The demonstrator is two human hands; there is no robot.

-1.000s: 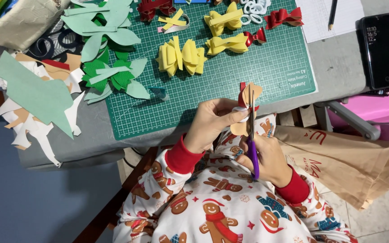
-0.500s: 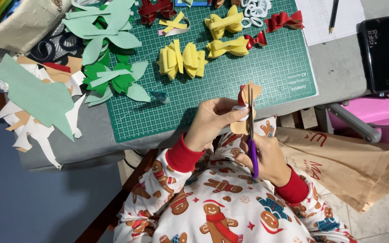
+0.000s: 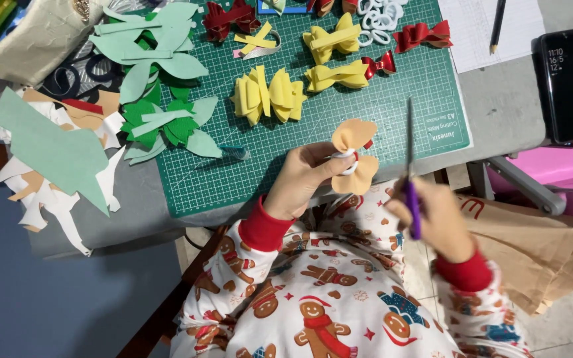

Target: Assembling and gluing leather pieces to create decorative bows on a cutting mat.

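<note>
Whereas half a second ago the scissors stood right against the tan bow, the two are now apart: the right hand (image 3: 436, 222) has drawn the purple-handled scissors (image 3: 410, 169) off to the right, blades upright and seemingly closed, fingers wrapped round the handle. At the centre of the frame, just over the near edge of the green cutting mat (image 3: 426, 93), the left hand (image 3: 300, 179) holds the tan bow (image 3: 354, 156), fingers pinched together on its white-banded middle. Flat yellow foam bows (image 3: 270, 96) and glossy red bows (image 3: 422, 36) lie on the mat. Pale and dark green leaf cut-outs (image 3: 157, 93) are heaped at the upper left. A black phone (image 3: 570, 83) rests on the grey worktop (image 3: 505, 113) at the upper right.
</note>
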